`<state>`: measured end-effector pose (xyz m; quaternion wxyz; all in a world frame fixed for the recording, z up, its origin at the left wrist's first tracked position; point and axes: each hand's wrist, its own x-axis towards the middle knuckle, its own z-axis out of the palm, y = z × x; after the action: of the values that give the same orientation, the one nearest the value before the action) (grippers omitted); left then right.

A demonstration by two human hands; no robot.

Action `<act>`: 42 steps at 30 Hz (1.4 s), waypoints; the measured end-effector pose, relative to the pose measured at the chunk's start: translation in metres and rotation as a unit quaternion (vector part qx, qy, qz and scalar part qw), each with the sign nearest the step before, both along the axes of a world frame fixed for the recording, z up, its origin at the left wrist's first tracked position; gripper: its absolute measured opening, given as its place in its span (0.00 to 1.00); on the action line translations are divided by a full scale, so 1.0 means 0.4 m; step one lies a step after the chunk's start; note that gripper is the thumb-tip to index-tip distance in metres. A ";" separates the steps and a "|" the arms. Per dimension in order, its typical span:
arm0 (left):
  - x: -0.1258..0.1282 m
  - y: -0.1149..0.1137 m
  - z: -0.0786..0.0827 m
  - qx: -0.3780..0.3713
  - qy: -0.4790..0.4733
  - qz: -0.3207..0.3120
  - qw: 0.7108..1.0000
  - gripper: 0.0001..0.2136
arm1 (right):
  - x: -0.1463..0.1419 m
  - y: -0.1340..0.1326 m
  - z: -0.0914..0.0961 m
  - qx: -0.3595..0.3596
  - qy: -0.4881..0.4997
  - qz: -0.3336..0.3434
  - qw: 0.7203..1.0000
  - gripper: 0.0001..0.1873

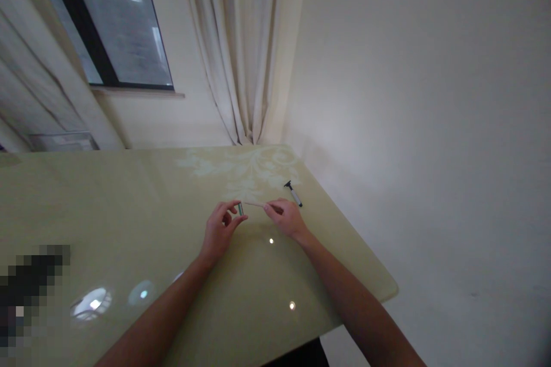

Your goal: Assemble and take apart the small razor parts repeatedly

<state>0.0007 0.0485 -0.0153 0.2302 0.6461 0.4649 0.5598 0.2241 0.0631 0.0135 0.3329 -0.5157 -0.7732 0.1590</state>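
Between the thumb and fingers of my left hand (pixel 220 229) is a small narrow strip (pixel 241 209), dark and greenish with light edges. It looks like a razor blade cartridge, but it is too small to be sure. My right hand (pixel 286 217) pinches a thin pale stick (pixel 255 204), whose free end points left at the strip and comes close to it. I cannot tell whether the two touch. Just beyond my right hand, a razor (pixel 294 194) with a black head and a grey and black handle lies on the glossy table (pixel 241 309).
A plain wall (pixel 413 126) runs along the table's right edge. Curtains (pixel 241 40) and a window (pixel 120 17) are behind the far edge. A blurred-out dark shape (pixel 34 281) is at the left. Bright light reflections show on the tabletop.
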 end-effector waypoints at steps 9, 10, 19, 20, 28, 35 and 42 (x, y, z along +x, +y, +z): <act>0.001 -0.001 0.000 0.010 0.002 -0.005 1.000 0.16 | 0.002 0.000 -0.005 -0.005 0.005 -0.005 1.000 0.17; 0.002 -0.002 0.000 0.009 0.004 -0.006 1.000 0.16 | 0.000 -0.002 -0.005 -0.011 0.007 0.015 1.000 0.17; 0.003 0.000 -0.002 0.002 0.005 -0.005 1.000 0.16 | 0.001 -0.002 -0.005 -0.005 0.006 -0.005 1.000 0.18; 0.003 0.000 -0.002 0.003 0.004 -0.006 1.000 0.16 | 0.002 -0.001 -0.006 -0.012 0.010 0.010 1.000 0.18; 0.004 -0.002 -0.002 0.002 0.009 -0.007 1.000 0.16 | 0.007 0.001 -0.010 -0.011 0.012 0.003 1.000 0.19; 0.008 -0.007 0.003 0.001 0.007 -0.006 1.000 0.15 | 0.003 -0.001 -0.013 -0.017 0.013 0.000 1.000 0.17; 0.007 -0.003 -0.002 0.000 -0.001 -0.009 1.000 0.16 | 0.005 0.002 -0.017 -0.014 0.013 -0.001 1.000 0.17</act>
<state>0.0035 0.0471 -0.0162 0.2357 0.6496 0.4588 0.5585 0.2259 0.0641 0.0067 0.3360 -0.5188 -0.7660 0.1768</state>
